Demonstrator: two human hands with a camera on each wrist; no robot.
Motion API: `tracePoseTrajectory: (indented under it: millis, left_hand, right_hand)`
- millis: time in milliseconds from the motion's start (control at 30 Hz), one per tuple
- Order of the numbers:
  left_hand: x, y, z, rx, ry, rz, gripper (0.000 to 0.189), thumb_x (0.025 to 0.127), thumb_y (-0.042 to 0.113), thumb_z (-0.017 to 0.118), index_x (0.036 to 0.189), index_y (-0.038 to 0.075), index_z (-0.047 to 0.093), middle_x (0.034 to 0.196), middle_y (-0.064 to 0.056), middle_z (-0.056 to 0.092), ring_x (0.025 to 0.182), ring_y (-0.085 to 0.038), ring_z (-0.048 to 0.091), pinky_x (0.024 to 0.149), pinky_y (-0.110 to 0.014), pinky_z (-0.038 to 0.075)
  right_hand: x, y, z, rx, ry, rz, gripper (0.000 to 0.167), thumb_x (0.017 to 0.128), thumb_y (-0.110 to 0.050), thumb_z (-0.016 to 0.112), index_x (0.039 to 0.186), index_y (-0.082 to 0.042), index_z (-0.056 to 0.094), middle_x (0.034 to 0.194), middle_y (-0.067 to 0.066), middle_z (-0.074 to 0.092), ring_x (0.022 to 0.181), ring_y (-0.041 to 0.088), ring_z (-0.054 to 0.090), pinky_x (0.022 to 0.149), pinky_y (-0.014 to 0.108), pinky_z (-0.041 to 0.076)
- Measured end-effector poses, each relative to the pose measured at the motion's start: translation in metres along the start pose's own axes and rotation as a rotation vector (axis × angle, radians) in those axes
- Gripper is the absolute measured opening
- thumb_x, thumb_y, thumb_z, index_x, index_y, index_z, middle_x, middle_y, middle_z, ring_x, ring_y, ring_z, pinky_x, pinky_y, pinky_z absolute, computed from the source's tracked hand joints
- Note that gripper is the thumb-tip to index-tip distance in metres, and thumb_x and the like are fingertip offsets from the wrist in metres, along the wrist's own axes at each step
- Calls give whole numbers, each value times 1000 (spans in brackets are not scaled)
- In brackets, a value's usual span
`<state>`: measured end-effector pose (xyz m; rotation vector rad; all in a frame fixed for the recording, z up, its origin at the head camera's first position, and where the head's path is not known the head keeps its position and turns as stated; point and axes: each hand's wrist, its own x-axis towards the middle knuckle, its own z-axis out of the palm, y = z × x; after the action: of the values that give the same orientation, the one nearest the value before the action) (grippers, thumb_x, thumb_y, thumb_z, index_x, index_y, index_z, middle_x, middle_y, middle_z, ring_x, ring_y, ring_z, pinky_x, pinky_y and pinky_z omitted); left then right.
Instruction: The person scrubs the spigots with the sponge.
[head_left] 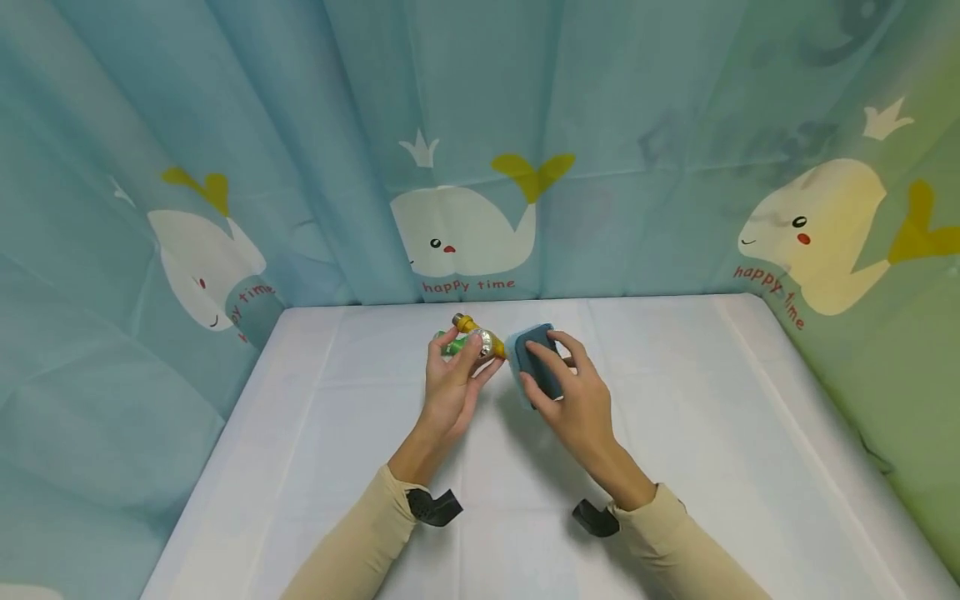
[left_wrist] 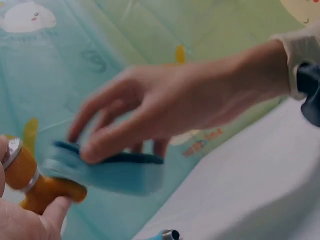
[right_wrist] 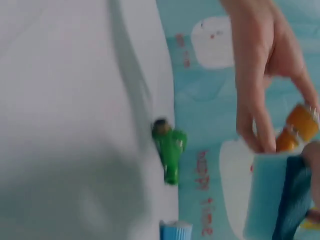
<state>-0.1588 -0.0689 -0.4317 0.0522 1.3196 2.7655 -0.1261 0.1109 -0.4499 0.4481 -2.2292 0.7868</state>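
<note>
My left hand (head_left: 452, 385) holds a yellow-orange pipe-shaped fitting (left_wrist: 47, 195) with silver bands between thumb and fingers, raised over the white table. My right hand (head_left: 576, 398) grips a cleaning pad (head_left: 538, 362) with a dark blue back and a pale blue working side; blur leaves unclear whether that side is sponge or bristles. Its pale edge meets, or nearly meets, the fitting's end. In the right wrist view a green branched fitting (right_wrist: 170, 150) stands near the table's far edge; part of it shows behind my left fingers in the head view.
A ribbed blue piece (right_wrist: 176, 231) with a metal end is by the green fitting, cut off by the frame. The white table (head_left: 360, 433) reaches back to a blue-green curtain (head_left: 622, 242) printed with whales.
</note>
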Motion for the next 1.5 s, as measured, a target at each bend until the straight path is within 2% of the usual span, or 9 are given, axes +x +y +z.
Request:
tracePoseTrajectory:
  millis: [133,300,433,700,900,1033,1200,1367,1500]
  left_hand:
    - [-1,4,-6,17,-90,-1,74,99,17,70,155,2,24,141,-28,47,108,-27,65,102,-46,52]
    - [-5,10,-13,-16,-178,-43,81,98,24,74,158,3,24,150,-29,38,117,-30,63,105,-49,48]
    - [-7,14,-15,-44,-210,-132,64,106,18,55,162,8,26,158,-23,31,134,-36,51,110,-48,43]
    - [-8,13,-18,-126,-139,-311,58,103,15,22,159,3,30,164,-22,14,144,-51,34,116,-54,32]
    - [-6,1,-26,62,-26,-368,47,111,15,29,152,-6,41,149,-28,36,106,-34,61,87,-36,59]
    - [-9,-5,-25,231,-65,-357,37,112,12,28,135,-8,48,130,-26,45,80,-23,55,68,-27,50]
    - [-14,-5,-20,191,-128,-341,27,112,32,43,110,5,47,112,-17,48,78,-22,50,66,-29,42]
    - [-18,-5,-21,164,-249,-315,49,95,18,76,130,1,47,113,-15,51,81,-20,51,69,-25,46]
    - [-17,-8,-22,181,-220,-271,55,95,6,72,144,-4,48,110,-12,54,78,-16,52,67,-23,48]
  right_hand:
    - [2,6,-6,-2,-56,-49,44,85,-18,85,127,-15,71,139,15,58,93,33,67,63,46,59]
    - [6,16,-14,82,-42,73,43,84,-14,85,125,-12,72,136,16,59,92,33,68,61,45,59]
    - [11,18,-20,239,-26,144,42,87,-12,81,129,-11,70,138,14,59,94,31,68,63,43,61]
    - [1,28,-26,279,-73,221,41,89,-13,81,129,-12,71,138,10,60,90,23,68,62,34,60]
    - [-4,33,-29,277,-76,201,42,88,-11,81,129,-12,71,138,11,60,89,23,68,62,34,60]
    - [-4,35,-31,274,-71,199,42,88,-10,81,129,-11,71,137,13,60,89,24,68,61,34,60]
    - [-4,38,-35,259,-66,192,42,88,-10,81,129,-11,71,138,13,60,88,24,67,61,34,60]
    - [-6,42,-39,233,-57,201,43,87,-9,81,129,-11,71,137,12,60,88,24,68,61,34,60]
    - [-9,43,-41,221,-69,207,43,87,-10,81,129,-11,71,137,12,60,89,25,69,61,33,60]
